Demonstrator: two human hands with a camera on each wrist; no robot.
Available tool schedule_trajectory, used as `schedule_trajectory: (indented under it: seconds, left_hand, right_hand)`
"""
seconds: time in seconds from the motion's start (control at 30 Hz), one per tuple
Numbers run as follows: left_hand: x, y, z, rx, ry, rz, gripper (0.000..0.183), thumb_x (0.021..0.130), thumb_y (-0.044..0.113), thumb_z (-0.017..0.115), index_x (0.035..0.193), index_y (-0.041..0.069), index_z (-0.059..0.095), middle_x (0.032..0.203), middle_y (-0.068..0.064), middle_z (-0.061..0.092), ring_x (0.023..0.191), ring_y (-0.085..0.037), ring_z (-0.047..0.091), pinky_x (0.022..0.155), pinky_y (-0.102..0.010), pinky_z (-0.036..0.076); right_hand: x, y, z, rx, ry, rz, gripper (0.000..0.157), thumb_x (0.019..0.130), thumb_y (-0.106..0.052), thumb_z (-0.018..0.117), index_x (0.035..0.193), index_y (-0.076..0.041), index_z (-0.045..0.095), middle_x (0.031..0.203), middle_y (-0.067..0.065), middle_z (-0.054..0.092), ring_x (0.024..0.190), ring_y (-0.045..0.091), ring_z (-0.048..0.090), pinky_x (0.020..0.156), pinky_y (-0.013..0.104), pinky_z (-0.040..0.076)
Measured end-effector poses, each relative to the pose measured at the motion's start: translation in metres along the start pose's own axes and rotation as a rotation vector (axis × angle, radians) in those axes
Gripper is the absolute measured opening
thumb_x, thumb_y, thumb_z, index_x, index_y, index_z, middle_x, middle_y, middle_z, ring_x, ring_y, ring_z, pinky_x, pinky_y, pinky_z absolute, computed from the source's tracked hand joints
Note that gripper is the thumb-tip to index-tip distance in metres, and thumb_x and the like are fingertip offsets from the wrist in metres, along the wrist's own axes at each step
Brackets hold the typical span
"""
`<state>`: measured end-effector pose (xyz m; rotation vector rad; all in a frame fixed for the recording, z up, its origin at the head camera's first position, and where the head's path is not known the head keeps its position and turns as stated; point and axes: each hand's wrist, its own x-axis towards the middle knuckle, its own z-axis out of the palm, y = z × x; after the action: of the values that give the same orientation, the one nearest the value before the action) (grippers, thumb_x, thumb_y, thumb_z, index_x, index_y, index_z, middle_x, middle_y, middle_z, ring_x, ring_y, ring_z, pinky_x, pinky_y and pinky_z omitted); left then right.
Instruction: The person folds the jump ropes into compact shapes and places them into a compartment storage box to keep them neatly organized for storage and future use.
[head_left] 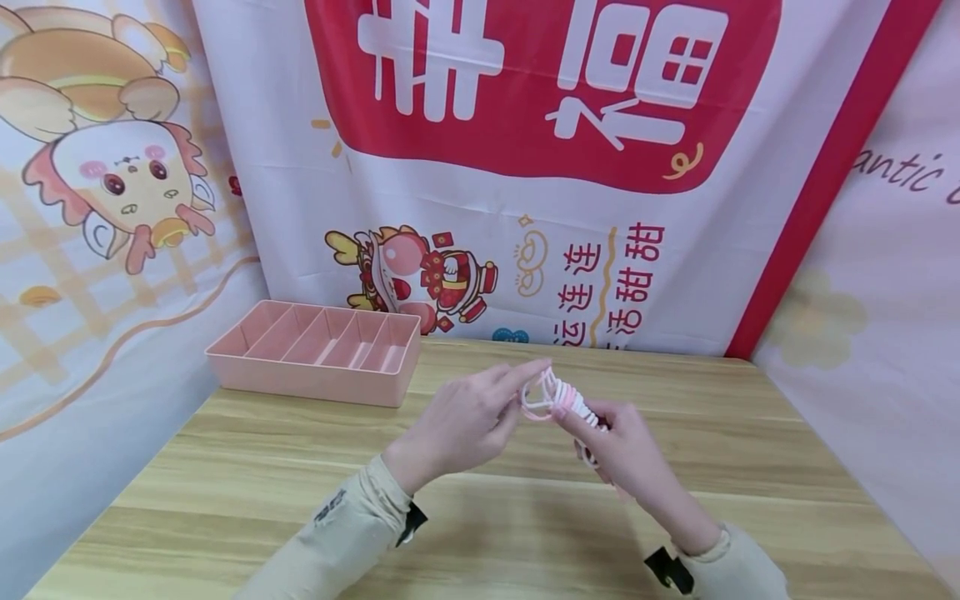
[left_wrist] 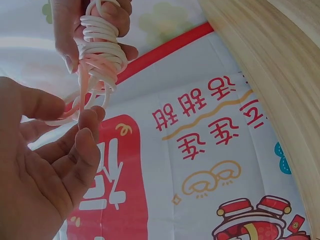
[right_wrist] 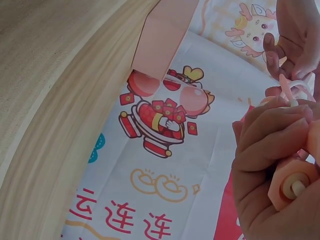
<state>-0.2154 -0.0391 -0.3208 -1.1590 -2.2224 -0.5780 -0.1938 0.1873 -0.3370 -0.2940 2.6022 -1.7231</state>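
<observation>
A jump rope [head_left: 572, 402] is wound into a tight bundle, its white cord coiled in several turns with a pink strand around them. My right hand [head_left: 630, 454] grips the bundle above the table. In the right wrist view, a pink handle end [right_wrist: 282, 192] with a pale round centre shows inside the curled fingers. My left hand [head_left: 468, 417] pinches the loose loop at the bundle's far end. The left wrist view shows thumb and fingers on that loop, just below the coiled cord [left_wrist: 101, 50]. Much of the handle is hidden by the right hand.
A pink divided box [head_left: 307, 382] stands at the table's back left, its slots facing up. The wooden table [head_left: 247, 475] ends at a printed cloth [head_left: 465, 192] hanging behind it. More printed cloths hang at the left and right.
</observation>
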Motion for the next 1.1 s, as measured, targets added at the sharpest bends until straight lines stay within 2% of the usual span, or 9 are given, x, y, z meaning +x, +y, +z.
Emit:
schedule_trajectory:
  seconds: [0.13, 0.2, 0.33, 0.43, 0.6, 0.9, 1.0, 1.1]
  left_hand:
    - [0.0, 0.0006, -0.0005, -0.012, 0.005, -0.011, 0.049, 0.094, 0.019, 0.062, 0.142, 0.013, 0.051, 0.117, -0.005, 0.066, 0.063, -0.004, 0.049, 0.048, -0.019, 0.039]
    - [0.0007, 0.0005, -0.0006, -0.012, 0.027, -0.003, 0.046, 0.096, 0.022, 0.062, 0.14, 0.011, 0.053, 0.117, -0.006, 0.067, 0.066, -0.005, 0.053, 0.052, -0.019, 0.043]
    - [0.0026, -0.0005, -0.0005, -0.014, 0.12, 0.022, 0.035, 0.096, 0.018, 0.065, 0.129, 0.007, 0.061, 0.107, -0.005, 0.069, 0.069, -0.008, 0.057, 0.057, -0.018, 0.047]
    - [0.0033, -0.0018, -0.0007, -0.002, 0.202, 0.048, 0.028, 0.092, 0.013, 0.071, 0.119, 0.007, 0.069, 0.101, -0.003, 0.068, 0.079, -0.011, 0.06, 0.064, -0.019, 0.051]
    - [0.0038, -0.0042, -0.002, 0.033, 0.283, 0.103, 0.019, 0.086, 0.01, 0.077, 0.105, 0.006, 0.076, 0.11, -0.006, 0.061, 0.099, -0.019, 0.055, 0.072, -0.019, 0.05]
    - [0.0063, -0.0009, -0.0036, 0.026, 0.305, 0.219, 0.013, 0.083, 0.004, 0.079, 0.095, 0.003, 0.076, 0.106, -0.009, 0.056, 0.098, -0.021, 0.05, 0.077, -0.022, 0.048]
    - [0.0067, 0.001, -0.0037, -0.024, 0.305, 0.231, 0.01, 0.084, 0.006, 0.078, 0.093, 0.004, 0.076, 0.104, -0.008, 0.054, 0.094, -0.019, 0.049, 0.074, -0.019, 0.045]
    - [0.007, 0.0048, -0.0045, -0.096, 0.272, 0.24, 0.006, 0.087, 0.011, 0.076, 0.087, 0.005, 0.073, 0.102, -0.005, 0.052, 0.089, -0.014, 0.049, 0.07, -0.016, 0.043]
  right_hand:
    - [0.0003, 0.0008, -0.0006, 0.0, 0.003, 0.002, 0.039, 0.089, -0.046, 0.071, 0.093, -0.008, 0.07, 0.061, 0.012, 0.055, 0.041, 0.015, 0.041, 0.034, 0.023, 0.034]
    - [0.0005, 0.0009, -0.0001, 0.01, -0.004, -0.004, 0.038, 0.088, -0.046, 0.072, 0.093, -0.008, 0.07, 0.061, 0.012, 0.055, 0.041, 0.015, 0.041, 0.034, 0.022, 0.033]
    - [0.0008, 0.002, 0.0013, 0.038, -0.033, -0.039, 0.037, 0.088, -0.043, 0.073, 0.091, -0.007, 0.07, 0.059, 0.013, 0.055, 0.04, 0.014, 0.039, 0.034, 0.021, 0.031]
    - [0.0008, 0.0033, 0.0027, 0.046, -0.048, -0.06, 0.036, 0.088, -0.042, 0.073, 0.089, -0.006, 0.069, 0.058, 0.012, 0.054, 0.04, 0.014, 0.038, 0.033, 0.021, 0.03]
    - [0.0017, 0.0044, 0.0045, 0.036, -0.056, -0.065, 0.037, 0.088, -0.042, 0.073, 0.085, -0.005, 0.067, 0.056, 0.011, 0.052, 0.039, 0.014, 0.038, 0.033, 0.022, 0.03]
    - [0.0009, 0.002, 0.0044, 0.033, -0.07, -0.05, 0.04, 0.09, -0.043, 0.071, 0.085, -0.004, 0.066, 0.056, 0.01, 0.05, 0.039, 0.012, 0.036, 0.033, 0.021, 0.029]
    - [0.0012, 0.0, 0.0017, 0.086, -0.057, -0.016, 0.04, 0.091, -0.041, 0.07, 0.089, -0.001, 0.067, 0.055, 0.009, 0.049, 0.039, 0.013, 0.035, 0.033, 0.022, 0.028]
    - [0.0025, 0.0008, -0.0022, 0.117, -0.02, 0.022, 0.042, 0.092, -0.043, 0.069, 0.091, -0.001, 0.068, 0.056, 0.009, 0.05, 0.038, 0.013, 0.035, 0.033, 0.022, 0.028]
